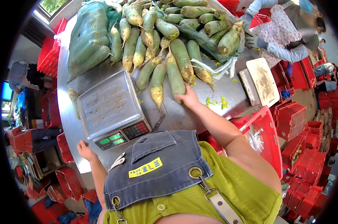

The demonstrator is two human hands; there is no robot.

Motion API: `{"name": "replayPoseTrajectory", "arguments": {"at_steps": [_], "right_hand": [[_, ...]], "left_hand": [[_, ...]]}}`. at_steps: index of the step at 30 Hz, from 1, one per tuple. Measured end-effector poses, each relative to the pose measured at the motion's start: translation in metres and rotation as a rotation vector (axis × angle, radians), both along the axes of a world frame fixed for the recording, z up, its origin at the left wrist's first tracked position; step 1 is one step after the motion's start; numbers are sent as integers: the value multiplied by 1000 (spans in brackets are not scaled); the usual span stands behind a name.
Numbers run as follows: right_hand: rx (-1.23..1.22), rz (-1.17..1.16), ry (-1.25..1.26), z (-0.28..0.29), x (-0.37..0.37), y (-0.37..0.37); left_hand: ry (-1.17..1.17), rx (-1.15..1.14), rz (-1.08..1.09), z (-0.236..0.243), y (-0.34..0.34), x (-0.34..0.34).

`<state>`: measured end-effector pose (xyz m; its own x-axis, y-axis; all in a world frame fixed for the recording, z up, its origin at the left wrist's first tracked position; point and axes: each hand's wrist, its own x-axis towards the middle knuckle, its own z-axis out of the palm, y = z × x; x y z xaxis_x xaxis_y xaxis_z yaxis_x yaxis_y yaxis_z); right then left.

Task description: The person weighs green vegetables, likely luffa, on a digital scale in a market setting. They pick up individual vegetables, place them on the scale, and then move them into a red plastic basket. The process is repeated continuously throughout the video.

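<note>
My right hand (189,96) is closed round the lower end of a long green radish (175,74) lying on the metal table. Next to it lie more green radishes with pale, tapering tips, one of them a shorter radish (158,84) pointing toward me. My left hand (86,150) is held at the near left corner of a digital scale (108,102), its fingers curled in with nothing visible in them. The scale's steel pan is smeared with soil and bears no radish. Between the scale and my apron lies a knife (159,123), partly hidden.
Radishes heap at the far side, beside a full green mesh bag (89,41) and an opened dark sack (204,39). A gloved co-worker (284,37) handles radishes at the far right. A second scale (262,82) stands right; a red crate (264,138) sits by my right arm.
</note>
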<state>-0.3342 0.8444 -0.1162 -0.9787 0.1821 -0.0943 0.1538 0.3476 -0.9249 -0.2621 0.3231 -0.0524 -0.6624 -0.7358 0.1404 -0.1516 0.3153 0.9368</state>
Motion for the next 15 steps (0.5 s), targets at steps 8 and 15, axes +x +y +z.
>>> {"name": "replayPoseTrajectory", "arguments": {"at_steps": [8,15], "right_hand": [[-1169,81,-302,99,36,-8],[-202,724,244,156,22,-81]], "left_hand": [[-154,-72,-671,79,130,-36],[-298,855,-919,107,238,-107]]}}
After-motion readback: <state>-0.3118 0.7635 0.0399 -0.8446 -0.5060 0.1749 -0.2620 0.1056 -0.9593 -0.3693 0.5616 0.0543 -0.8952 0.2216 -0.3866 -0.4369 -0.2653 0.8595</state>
